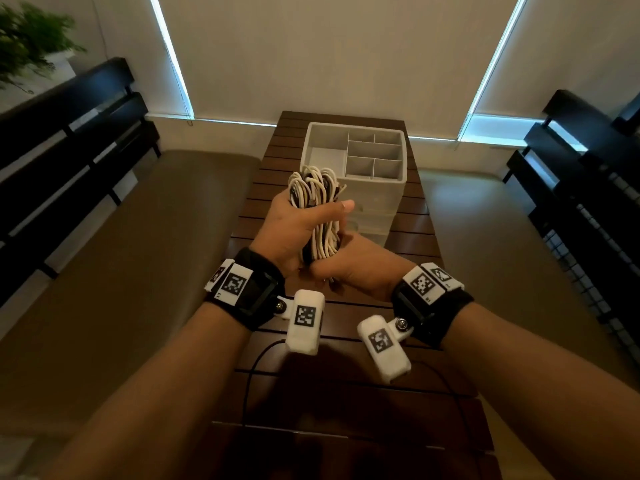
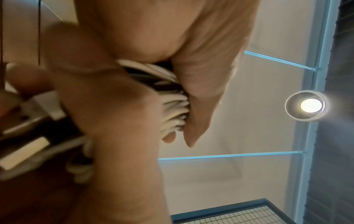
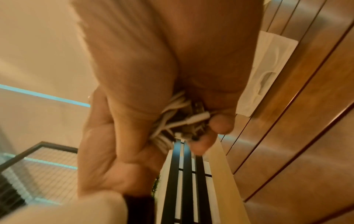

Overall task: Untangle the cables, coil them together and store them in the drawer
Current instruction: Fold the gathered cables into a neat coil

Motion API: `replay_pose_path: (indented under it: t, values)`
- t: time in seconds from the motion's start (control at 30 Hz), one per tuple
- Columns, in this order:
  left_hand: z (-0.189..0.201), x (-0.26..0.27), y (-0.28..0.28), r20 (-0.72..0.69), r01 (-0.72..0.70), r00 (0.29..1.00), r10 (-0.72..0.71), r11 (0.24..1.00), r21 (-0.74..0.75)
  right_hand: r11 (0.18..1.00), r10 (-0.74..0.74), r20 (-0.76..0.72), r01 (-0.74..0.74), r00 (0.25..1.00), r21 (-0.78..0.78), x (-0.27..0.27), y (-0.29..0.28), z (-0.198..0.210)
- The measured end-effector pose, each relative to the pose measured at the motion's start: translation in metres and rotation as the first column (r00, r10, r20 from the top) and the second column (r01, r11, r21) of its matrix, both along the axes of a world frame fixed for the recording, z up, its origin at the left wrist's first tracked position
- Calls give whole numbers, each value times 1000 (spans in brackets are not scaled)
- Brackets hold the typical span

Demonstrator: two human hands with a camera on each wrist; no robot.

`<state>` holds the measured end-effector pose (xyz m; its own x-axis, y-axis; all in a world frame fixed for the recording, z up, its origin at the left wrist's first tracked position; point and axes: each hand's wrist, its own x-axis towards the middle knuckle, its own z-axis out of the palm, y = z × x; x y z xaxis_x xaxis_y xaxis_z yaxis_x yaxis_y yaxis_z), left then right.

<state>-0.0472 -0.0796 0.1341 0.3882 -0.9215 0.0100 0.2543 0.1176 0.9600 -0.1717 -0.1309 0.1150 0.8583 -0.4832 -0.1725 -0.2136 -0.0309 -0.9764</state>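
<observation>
A bundle of white and dark cables (image 1: 313, 188), coiled into a long loop, is held upright above the slatted wooden table (image 1: 346, 393). My left hand (image 1: 294, 223) grips its middle, thumb laid across the front. My right hand (image 1: 349, 268) grips the lower end, where the plug ends (image 3: 193, 119) poke out between the fingers. The left wrist view has the cables (image 2: 172, 106) squeezed between palm and fingers. Behind the bundle stands a white plastic drawer unit (image 1: 374, 199) with a divided tray top (image 1: 360, 150); its drawer fronts look closed.
A beige padded bench (image 1: 121, 254) runs along the left with a dark slatted backrest (image 1: 69, 126). Dark railing (image 1: 588, 188) lines the right. A thin black wire (image 1: 249, 382) lies on the near table. A plant (image 1: 27, 39) is at the far left.
</observation>
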Motion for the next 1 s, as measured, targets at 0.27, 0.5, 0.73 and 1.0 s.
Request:
replay_pose_path:
  t: [0.27, 0.5, 0.73, 1.0]
  values:
    - [1, -9, -12, 68, -89, 994, 86, 996, 31, 967, -209, 70, 217, 975, -136, 6, 8, -8]
    - [-1, -14, -13, 191, -35, 981, 32, 999, 13, 951, -156, 52, 164, 986, -261, -5, 7, -13]
    - [-7, -9, -4, 283, 67, 957, -69, 998, 15, 927, -370, 257, 336, 893, 170, -30, -41, 39]
    - [-11, -28, -6, 277, 122, 955, -106, 992, -38, 938, -312, 345, 345, 885, -39, 7, -19, 71]
